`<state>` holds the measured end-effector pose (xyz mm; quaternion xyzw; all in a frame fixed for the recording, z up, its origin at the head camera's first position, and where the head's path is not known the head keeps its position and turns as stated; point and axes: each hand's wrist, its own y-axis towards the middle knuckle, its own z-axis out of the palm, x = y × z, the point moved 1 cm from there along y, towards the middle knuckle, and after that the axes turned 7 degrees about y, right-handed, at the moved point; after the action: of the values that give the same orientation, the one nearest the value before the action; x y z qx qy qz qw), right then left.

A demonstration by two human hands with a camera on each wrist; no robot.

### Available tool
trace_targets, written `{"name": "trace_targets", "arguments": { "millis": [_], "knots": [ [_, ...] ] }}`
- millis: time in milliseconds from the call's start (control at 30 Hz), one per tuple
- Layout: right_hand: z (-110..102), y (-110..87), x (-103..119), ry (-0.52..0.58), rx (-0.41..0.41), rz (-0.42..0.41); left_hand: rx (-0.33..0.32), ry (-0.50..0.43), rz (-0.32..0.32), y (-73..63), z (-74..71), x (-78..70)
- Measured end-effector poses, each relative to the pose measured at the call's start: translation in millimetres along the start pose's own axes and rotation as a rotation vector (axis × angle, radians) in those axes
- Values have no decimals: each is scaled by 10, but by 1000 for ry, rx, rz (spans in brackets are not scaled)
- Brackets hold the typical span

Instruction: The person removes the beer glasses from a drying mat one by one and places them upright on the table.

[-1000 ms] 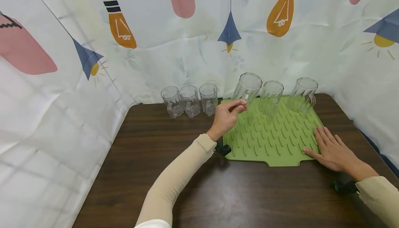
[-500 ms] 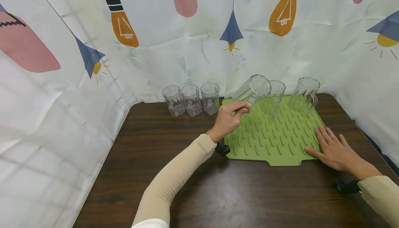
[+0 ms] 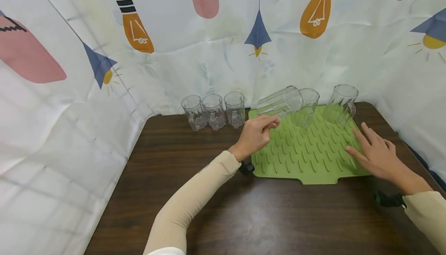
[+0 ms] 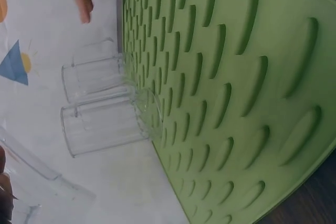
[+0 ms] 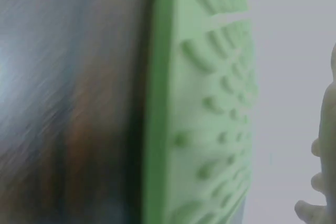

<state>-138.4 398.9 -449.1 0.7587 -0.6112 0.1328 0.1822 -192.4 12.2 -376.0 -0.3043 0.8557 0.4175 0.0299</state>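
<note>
Tilted mug (image 3: 278,102) above green mat (image 3: 313,162)
Left hand (image 3: 256,133) pinches the mug above the mat's far left; right hand (image 3: 379,156), grip spread, hovers over its right edge.

Dark wood-grain table (image 3: 167,150) | green ridged mat (image 3: 303,156), right of middle | three clear mugs (image 3: 213,111), row, back edge

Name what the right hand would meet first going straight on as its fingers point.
Probably the rightmost clear mug on the green mat, though the height of the right hand is hard to judge.
</note>
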Motion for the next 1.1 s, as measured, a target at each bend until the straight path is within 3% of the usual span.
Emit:
{"name": "trace_targets", "arguments": {
  "millis": [167, 433, 633, 867, 1100],
  "knots": [
    [-79, 90, 190, 136, -102, -25, 8, 76, 31, -11, -17, -49],
    [-163, 201, 438, 364, -143, -45, 28, 142, 9, -33, -43, -75],
    [-181, 268, 619, 489, -205, -71, 13, 218, 51, -49, -64, -91],
    [-133, 369, 804, 676, -225, -148, 15, 335, 102, -85, -35, -86],
    [-67, 451, 954, 828, -208, -182, 25, 388, 122, -120, -24, -99]
  ]
}}
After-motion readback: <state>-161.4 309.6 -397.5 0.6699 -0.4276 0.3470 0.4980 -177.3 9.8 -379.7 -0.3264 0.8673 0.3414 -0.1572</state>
